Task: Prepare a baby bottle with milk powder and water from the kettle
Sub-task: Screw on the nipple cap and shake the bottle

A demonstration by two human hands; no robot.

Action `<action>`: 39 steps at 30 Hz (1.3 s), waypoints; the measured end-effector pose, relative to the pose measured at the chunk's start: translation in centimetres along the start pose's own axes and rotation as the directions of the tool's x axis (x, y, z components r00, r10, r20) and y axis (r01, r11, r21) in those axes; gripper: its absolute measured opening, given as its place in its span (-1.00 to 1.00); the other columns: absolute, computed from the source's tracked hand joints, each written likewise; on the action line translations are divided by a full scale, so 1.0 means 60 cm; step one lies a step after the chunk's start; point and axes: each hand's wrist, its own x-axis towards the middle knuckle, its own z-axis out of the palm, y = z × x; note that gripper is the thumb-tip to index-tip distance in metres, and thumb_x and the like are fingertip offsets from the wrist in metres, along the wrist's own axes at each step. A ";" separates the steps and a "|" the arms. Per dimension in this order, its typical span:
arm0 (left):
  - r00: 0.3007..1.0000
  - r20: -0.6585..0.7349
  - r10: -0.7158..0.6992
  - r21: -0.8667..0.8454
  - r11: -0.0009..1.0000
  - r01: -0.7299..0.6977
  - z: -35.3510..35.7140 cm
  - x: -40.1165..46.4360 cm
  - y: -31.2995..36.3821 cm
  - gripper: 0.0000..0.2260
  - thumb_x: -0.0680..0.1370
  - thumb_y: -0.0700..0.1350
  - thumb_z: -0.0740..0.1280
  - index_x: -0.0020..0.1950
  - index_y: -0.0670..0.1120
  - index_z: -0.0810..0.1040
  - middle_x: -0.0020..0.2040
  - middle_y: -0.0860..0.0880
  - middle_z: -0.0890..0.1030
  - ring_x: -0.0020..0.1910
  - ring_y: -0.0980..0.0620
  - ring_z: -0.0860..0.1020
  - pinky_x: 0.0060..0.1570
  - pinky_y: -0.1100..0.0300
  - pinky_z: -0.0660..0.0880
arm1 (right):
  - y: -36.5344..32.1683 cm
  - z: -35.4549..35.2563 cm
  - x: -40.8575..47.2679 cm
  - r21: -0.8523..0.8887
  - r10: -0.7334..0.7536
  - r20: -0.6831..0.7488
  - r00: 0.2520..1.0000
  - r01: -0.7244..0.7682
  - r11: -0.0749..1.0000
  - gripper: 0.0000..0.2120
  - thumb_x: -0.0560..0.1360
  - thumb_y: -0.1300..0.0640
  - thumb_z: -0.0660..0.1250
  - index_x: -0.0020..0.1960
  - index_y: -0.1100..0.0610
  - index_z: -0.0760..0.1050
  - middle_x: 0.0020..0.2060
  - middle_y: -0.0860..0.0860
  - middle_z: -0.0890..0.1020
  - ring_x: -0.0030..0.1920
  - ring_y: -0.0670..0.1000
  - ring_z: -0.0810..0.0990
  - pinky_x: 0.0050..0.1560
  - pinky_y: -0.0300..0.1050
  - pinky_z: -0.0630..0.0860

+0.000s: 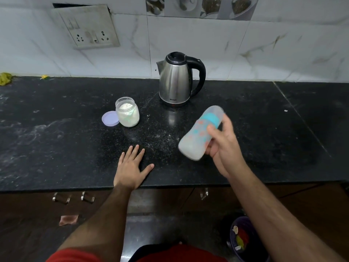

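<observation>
Black worktop [56, 129]: one kettle [176, 80] centre, one open powder jar [127, 112], one lid [110, 118] beside. Right hand [224, 142] grips tilted, blurred baby bottle [200, 133]; left hand [132, 165] flat, fingers spread.

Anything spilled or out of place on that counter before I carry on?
Yes: a dusting of white powder lies scattered on the black counter between the open powder jar and the left hand. The jar's lid lies off beside it. The wall socket plate hangs askew.

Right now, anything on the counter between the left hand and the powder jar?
Nothing solid: head view shows bare counter with powder dust between left hand and jar.
</observation>
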 end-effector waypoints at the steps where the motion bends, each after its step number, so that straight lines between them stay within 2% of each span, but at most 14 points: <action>1: 1.000 -0.001 0.000 -0.002 1.000 0.000 0.000 0.000 0.000 -0.21 0.47 0.46 -0.09 0.59 0.05 0.19 0.62 0.04 0.08 0.61 0.07 -0.07 0.57 0.02 -0.13 | -0.002 -0.001 0.004 0.047 -0.023 -0.053 0.998 0.026 0.999 -0.35 0.47 0.10 0.37 0.50 -0.02 0.22 0.05 0.00 0.67 0.01 0.04 0.69 -0.05 0.13 0.65; 3: 1.000 -0.002 -0.001 -0.007 1.000 0.001 -0.001 0.000 0.000 -0.21 0.48 0.46 -0.09 0.59 0.04 0.19 0.62 0.04 0.08 0.61 0.07 -0.07 0.57 0.01 -0.12 | 0.000 0.000 0.003 0.050 -0.026 -0.058 0.998 0.029 0.998 -0.37 0.49 0.10 0.39 0.48 -0.04 0.22 0.04 0.00 0.66 0.00 0.04 0.69 -0.04 0.12 0.65; 7: 1.000 -0.005 -0.001 -0.009 1.000 0.001 0.000 0.000 0.001 -0.21 0.48 0.46 -0.08 0.59 0.04 0.19 0.62 0.04 0.09 0.61 0.06 -0.06 0.57 0.01 -0.12 | 0.009 0.000 -0.017 -0.142 0.094 0.171 0.981 -0.070 0.987 -0.32 0.48 0.15 0.38 0.51 -0.09 0.17 0.02 0.02 0.70 0.01 0.08 0.70 -0.02 0.19 0.64; 9: 1.000 -0.011 0.000 -0.015 1.000 0.000 0.001 -0.001 0.000 -0.22 0.48 0.45 -0.07 0.58 0.04 0.20 0.62 0.03 0.10 0.61 0.06 -0.05 0.57 0.01 -0.12 | 0.004 -0.002 -0.012 -0.102 0.052 0.119 0.991 -0.040 0.994 -0.31 0.48 0.14 0.40 0.52 -0.06 0.17 0.05 0.02 0.69 0.03 0.08 0.69 0.01 0.21 0.63; 13: 1.000 -0.011 0.006 -0.018 1.000 -0.006 0.002 -0.001 -0.001 -0.22 0.48 0.45 -0.07 0.58 0.04 0.21 0.62 0.03 0.11 0.61 0.05 -0.04 0.57 0.00 -0.11 | 0.000 -0.006 0.003 0.078 -0.025 -0.070 0.997 0.030 0.996 -0.32 0.46 0.06 0.35 0.52 -0.02 0.18 0.12 0.04 0.64 0.05 0.07 0.68 -0.06 0.10 0.64; 18: 1.000 -0.012 0.002 -0.019 1.000 -0.003 0.002 -0.001 -0.001 -0.23 0.49 0.45 -0.06 0.58 0.05 0.21 0.62 0.03 0.11 0.61 0.05 -0.05 0.57 0.00 -0.11 | 0.017 -0.008 -0.013 -0.149 0.087 0.150 0.985 -0.065 0.987 -0.28 0.46 0.07 0.41 0.52 -0.09 0.16 0.02 0.01 0.70 0.02 0.09 0.68 0.02 0.24 0.60; 20: 1.000 -0.014 0.004 -0.022 1.000 -0.005 0.002 0.000 -0.001 -0.23 0.49 0.45 -0.06 0.58 0.04 0.21 0.62 0.03 0.11 0.61 0.05 -0.04 0.57 -0.01 -0.10 | 0.010 -0.009 -0.006 -0.041 0.043 0.064 0.997 -0.040 0.998 -0.19 0.39 -0.05 0.52 0.52 -0.05 0.18 0.06 0.01 0.69 0.03 0.09 0.69 0.00 0.20 0.62; 23: 1.000 -0.013 0.004 -0.024 1.000 -0.005 0.001 -0.001 -0.001 -0.23 0.49 0.45 -0.06 0.58 0.04 0.22 0.62 0.03 0.11 0.61 0.05 -0.04 0.57 0.00 -0.10 | 0.004 -0.010 0.006 0.085 -0.008 -0.088 0.996 0.015 0.996 -0.32 0.47 0.03 0.37 0.52 0.00 0.19 0.10 0.03 0.65 0.02 0.07 0.69 -0.08 0.08 0.66; 25: 1.000 -0.011 0.004 -0.018 1.000 -0.004 0.001 -0.001 -0.001 -0.23 0.49 0.45 -0.06 0.58 0.05 0.21 0.62 0.03 0.10 0.61 0.05 -0.05 0.58 0.00 -0.10 | 0.010 -0.009 -0.001 0.030 0.028 -0.021 0.999 -0.028 0.999 -0.34 0.48 0.09 0.36 0.52 -0.03 0.18 0.11 0.05 0.64 0.01 0.06 0.69 -0.09 0.08 0.66; 28: 1.000 -0.014 0.001 -0.024 1.000 -0.001 0.000 -0.001 0.000 -0.23 0.48 0.45 -0.06 0.58 0.05 0.21 0.62 0.04 0.10 0.61 0.06 -0.04 0.58 0.01 -0.11 | 0.014 -0.008 -0.019 -0.148 0.138 0.190 0.972 -0.110 0.983 -0.34 0.48 0.13 0.38 0.49 -0.11 0.19 0.04 0.03 0.69 0.02 0.07 0.69 -0.04 0.13 0.64; 29: 1.000 -0.013 0.000 -0.027 1.000 -0.001 0.000 -0.001 0.000 -0.23 0.48 0.45 -0.06 0.58 0.05 0.21 0.62 0.04 0.10 0.61 0.06 -0.05 0.58 0.01 -0.11 | 0.012 -0.008 -0.018 -0.146 0.125 0.192 0.973 -0.098 0.984 -0.35 0.48 0.13 0.37 0.49 -0.11 0.20 0.04 0.03 0.69 0.02 0.06 0.69 -0.02 0.13 0.63; 32: 1.000 -0.007 0.002 -0.019 1.000 -0.003 0.001 -0.001 -0.001 -0.24 0.49 0.45 -0.06 0.58 0.05 0.20 0.62 0.04 0.09 0.61 0.06 -0.06 0.58 0.00 -0.11 | 0.003 -0.007 -0.004 0.031 0.019 0.016 1.000 -0.020 0.999 -0.35 0.48 0.10 0.35 0.51 -0.03 0.20 0.06 0.01 0.66 0.01 0.03 0.69 -0.04 0.11 0.66; 34: 1.000 -0.012 0.002 -0.019 1.000 -0.002 0.002 -0.001 -0.002 -0.24 0.50 0.45 -0.05 0.58 0.05 0.21 0.62 0.04 0.10 0.61 0.06 -0.05 0.58 0.00 -0.11 | 0.004 -0.008 0.002 0.080 -0.008 -0.036 0.999 0.011 0.997 -0.34 0.48 0.09 0.36 0.52 0.00 0.18 0.04 -0.01 0.67 0.00 0.04 0.69 -0.11 0.05 0.66; 39: 1.000 -0.013 0.000 -0.014 1.000 0.000 0.004 0.001 -0.002 -0.22 0.48 0.45 -0.06 0.58 0.05 0.21 0.62 0.04 0.11 0.61 0.06 -0.05 0.58 0.01 -0.11 | 0.010 -0.010 -0.015 -0.170 0.108 0.192 0.975 -0.075 0.982 -0.28 0.45 0.10 0.37 0.52 -0.11 0.15 0.02 0.01 0.70 0.03 0.09 0.69 0.00 0.19 0.62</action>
